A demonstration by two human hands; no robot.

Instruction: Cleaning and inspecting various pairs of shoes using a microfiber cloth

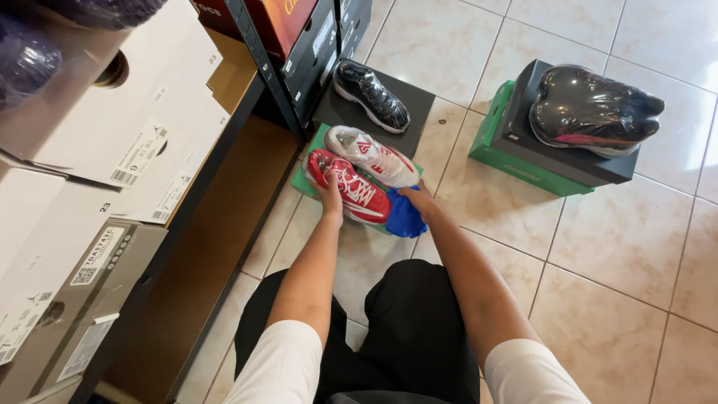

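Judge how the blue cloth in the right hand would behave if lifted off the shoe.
The crumpled blue cloth would probably hang limp: it bunches in folds under the right hand. It looks light for its size and unlikely to roll. Beside it, the red and white sneaker seems to hold its shape.

Wrapped dark shoe (372, 93) on black box (419, 112); another wrapped shoe (594, 108) on stacked boxes (523, 161).

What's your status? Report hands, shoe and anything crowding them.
Left hand gripping red shoe on green box. Right hand pressing blue cloth at its toe. White shoe touching alongside; wrapped black shoe behind.
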